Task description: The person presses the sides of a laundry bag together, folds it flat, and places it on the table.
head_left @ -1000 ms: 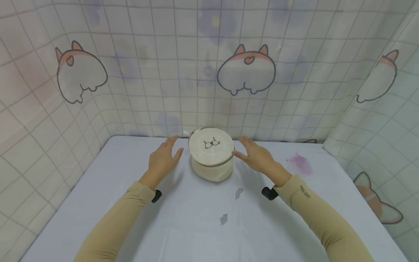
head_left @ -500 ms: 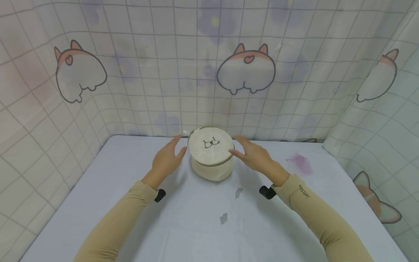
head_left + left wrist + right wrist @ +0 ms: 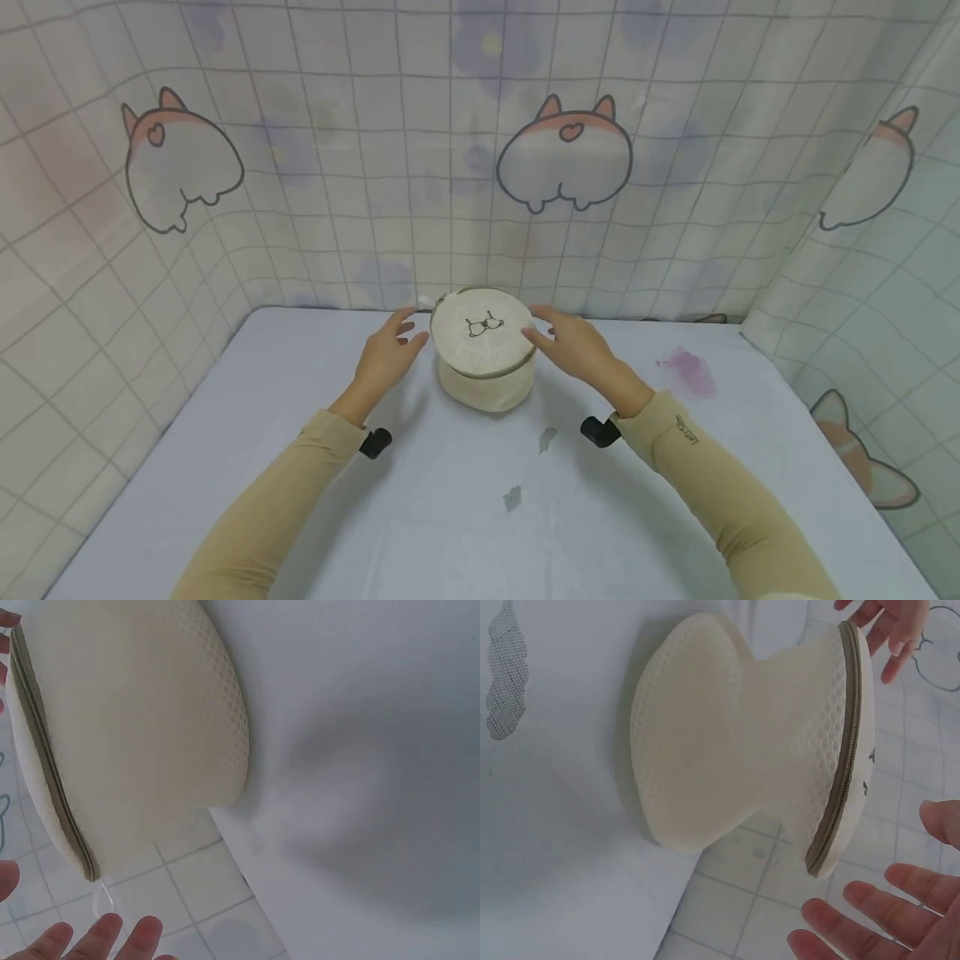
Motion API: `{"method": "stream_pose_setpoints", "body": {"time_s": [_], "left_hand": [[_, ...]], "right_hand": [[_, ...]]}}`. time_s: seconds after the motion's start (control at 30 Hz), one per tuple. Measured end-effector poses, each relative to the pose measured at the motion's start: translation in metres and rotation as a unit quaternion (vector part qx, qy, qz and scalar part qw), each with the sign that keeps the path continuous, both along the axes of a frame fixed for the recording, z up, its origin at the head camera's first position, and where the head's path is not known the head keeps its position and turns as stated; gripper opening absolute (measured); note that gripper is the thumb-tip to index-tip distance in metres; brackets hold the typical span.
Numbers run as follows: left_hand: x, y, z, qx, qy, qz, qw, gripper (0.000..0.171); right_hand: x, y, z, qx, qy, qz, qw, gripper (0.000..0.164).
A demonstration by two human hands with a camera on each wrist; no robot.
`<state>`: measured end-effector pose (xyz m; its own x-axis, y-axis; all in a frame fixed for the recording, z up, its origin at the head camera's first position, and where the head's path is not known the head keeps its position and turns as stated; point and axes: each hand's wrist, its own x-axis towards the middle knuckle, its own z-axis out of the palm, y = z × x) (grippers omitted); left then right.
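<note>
Two hands flank one bag (image 3: pixel 486 393) in the head view: the left hand (image 3: pixel 384 357) just beside its left side, the right hand (image 3: pixel 576 345) at its right. We see the bag near the far edge of the worktop (image 3: pixel 442 517), its lid (image 3: pixel 480 337) on top. We judge the step as a reach; the next move would call for both hands closing in evenly, gently, since the sides look soft. Compared with a second ago, both hands are nearer the bag, which sits where it did.

From the left wrist, we see the left hand's thumb and fingers spread apart, holding nothing, below the zip (image 3: pixel 56 765).

From the right wrist, we find the right hand's fingers likewise apart and clasping nothing; they look clear of the lid, though at this angle we cannot rule out a light touch.
</note>
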<state>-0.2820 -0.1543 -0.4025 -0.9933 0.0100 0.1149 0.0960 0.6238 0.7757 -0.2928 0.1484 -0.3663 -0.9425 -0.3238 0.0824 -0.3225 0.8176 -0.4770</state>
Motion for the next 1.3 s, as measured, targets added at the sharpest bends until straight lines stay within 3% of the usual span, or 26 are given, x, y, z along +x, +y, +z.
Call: {"method": "stream_pose_setpoints", "body": {"time_s": [0.33,0.47,0.73,0.83,1.07,1.3], "left_hand": [[-0.004,0.0,0.003,0.04,-0.031,0.002,0.9987,0.059],[-0.007,0.001,0.003,0.078,-0.056,0.004,0.9954,0.058],[-0.008,0.003,0.002,0.206,-0.123,0.012,0.9708,0.057],[-0.008,0.005,0.003,0.226,-0.137,0.018,0.9643,0.057],[-0.01,0.009,0.002,0.246,-0.148,0.025,0.9574,0.058],[-0.01,0.015,0.001,0.296,-0.158,0.024,0.9418,0.059]], "right_hand": [[-0.007,-0.001,0.003,-0.077,-0.029,-0.001,0.997,0.055],[-0.011,0.0,0.003,-0.093,-0.037,-0.006,0.995,0.054],[-0.024,0.003,-0.003,-0.159,-0.074,-0.003,0.984,0.05],[-0.026,0.003,-0.005,-0.178,-0.084,-0.004,0.98,0.049],[-0.03,0.007,-0.009,-0.208,-0.104,-0.012,0.973,0.05],[-0.036,0.01,-0.015,-0.253,-0.137,-0.035,0.957,0.049]]}}
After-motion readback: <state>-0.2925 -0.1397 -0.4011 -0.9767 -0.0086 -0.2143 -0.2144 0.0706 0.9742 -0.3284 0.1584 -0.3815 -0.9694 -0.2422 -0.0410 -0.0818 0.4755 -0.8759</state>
